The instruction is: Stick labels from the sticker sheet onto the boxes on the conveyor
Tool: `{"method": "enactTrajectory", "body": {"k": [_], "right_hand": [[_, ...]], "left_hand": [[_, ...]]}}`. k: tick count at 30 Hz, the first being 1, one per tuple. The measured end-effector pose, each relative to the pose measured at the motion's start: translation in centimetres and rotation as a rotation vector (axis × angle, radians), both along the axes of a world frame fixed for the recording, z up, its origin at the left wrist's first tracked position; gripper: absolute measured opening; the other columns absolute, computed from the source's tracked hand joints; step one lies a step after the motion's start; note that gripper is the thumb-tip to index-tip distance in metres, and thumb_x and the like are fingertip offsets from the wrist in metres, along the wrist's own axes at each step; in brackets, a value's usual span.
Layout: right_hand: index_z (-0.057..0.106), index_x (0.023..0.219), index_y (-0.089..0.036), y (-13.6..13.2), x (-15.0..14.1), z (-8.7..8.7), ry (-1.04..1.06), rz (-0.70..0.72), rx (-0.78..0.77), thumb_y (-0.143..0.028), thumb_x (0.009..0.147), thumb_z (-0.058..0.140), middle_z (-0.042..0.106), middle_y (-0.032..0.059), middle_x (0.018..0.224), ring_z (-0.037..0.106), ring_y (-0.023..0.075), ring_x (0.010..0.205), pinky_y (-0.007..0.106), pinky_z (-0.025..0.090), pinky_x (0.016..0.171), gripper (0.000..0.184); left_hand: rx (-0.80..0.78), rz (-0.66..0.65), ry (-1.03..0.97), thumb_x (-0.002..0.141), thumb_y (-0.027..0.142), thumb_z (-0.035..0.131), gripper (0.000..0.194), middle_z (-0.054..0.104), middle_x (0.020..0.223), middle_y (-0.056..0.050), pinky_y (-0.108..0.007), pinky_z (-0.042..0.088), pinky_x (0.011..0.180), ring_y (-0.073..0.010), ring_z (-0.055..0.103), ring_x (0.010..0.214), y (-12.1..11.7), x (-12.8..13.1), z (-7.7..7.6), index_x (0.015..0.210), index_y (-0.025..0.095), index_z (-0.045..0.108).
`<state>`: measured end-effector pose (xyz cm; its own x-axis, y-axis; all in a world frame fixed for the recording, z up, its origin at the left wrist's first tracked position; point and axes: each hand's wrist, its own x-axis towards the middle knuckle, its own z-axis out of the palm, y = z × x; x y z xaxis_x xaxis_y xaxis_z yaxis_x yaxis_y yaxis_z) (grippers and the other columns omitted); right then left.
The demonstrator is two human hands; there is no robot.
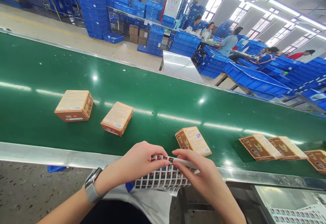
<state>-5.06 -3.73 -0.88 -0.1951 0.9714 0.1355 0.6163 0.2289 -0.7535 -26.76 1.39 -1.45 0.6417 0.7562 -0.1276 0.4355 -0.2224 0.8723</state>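
A sticker sheet [163, 179] with rows of small dark labels in a white grid hangs between my hands, over the near edge of the belt. My left hand [145, 157] pinches its rolled top edge between thumb and fingers. On the other side my right hand [195, 168] also grips that edge, its fingertips close to the left ones. Whether a single label is peeled away there is too small to tell. Just beyond my right hand a brown and cream box [195, 140] lies on the green conveyor belt [152, 95].
More boxes lie on the belt: two to the left, a larger box [75, 105] and a smaller box [117, 118], and several to the right [259, 147]. Further sticker sheets [295, 215] rest on a metal table at lower right. Co-workers sit among blue crates [185, 42] beyond the belt.
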Motion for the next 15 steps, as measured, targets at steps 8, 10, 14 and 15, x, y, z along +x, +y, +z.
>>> {"method": "enactTrajectory", "body": {"k": [8, 10, 14, 15], "right_hand": [[0.068, 0.101, -0.027, 0.9, -0.8, 0.1, -0.195, 0.183, 0.182, -0.027, 0.095, 0.059, 0.073, 0.0011, 0.080, 0.068, 0.0202, 0.078, 0.033, 0.054, 0.072, 0.011], [0.065, 0.094, -0.026, 1.2, -1.5, 0.1, -0.241, 0.224, 0.307, -0.021, 0.096, 0.056, 0.073, 0.0011, 0.081, 0.068, 0.0201, 0.078, 0.037, 0.052, 0.079, 0.010], [0.064, 0.092, -0.025, 1.1, -2.5, 0.2, -0.265, 0.230, 0.512, -0.011, 0.094, 0.054, 0.075, 0.0027, 0.090, 0.069, 0.0224, 0.089, 0.041, 0.048, 0.088, 0.018], [0.065, 0.092, -0.026, 1.0, -2.5, 0.2, -0.241, 0.232, 0.496, -0.011, 0.093, 0.055, 0.075, 0.0033, 0.094, 0.069, 0.0231, 0.094, 0.041, 0.049, 0.089, 0.017]], "left_hand": [[-0.056, 0.098, 0.068, 0.088, 0.030, 0.061, 0.020, 0.057, 0.057, 0.004, -0.021, 0.031, 0.052, -0.0112, 0.047, 0.054, -0.8, -1.6, 0.6, 0.075, 0.019, 0.072], [-0.034, 0.107, 0.069, 0.088, 0.030, 0.061, 0.020, 0.057, 0.056, 0.005, -0.022, 0.030, 0.053, -0.0114, 0.047, 0.054, -1.0, -1.7, 0.6, 0.075, 0.020, 0.072], [-0.042, 0.177, 0.060, 0.088, 0.031, 0.061, 0.022, 0.059, 0.057, 0.004, -0.022, 0.031, 0.053, -0.0125, 0.052, 0.057, -1.0, -1.9, 0.2, 0.073, 0.019, 0.072], [-0.049, 0.204, 0.056, 0.089, 0.032, 0.060, 0.023, 0.061, 0.059, 0.004, -0.022, 0.032, 0.053, -0.0128, 0.053, 0.059, -0.9, -2.1, 0.1, 0.073, 0.019, 0.071]]}}
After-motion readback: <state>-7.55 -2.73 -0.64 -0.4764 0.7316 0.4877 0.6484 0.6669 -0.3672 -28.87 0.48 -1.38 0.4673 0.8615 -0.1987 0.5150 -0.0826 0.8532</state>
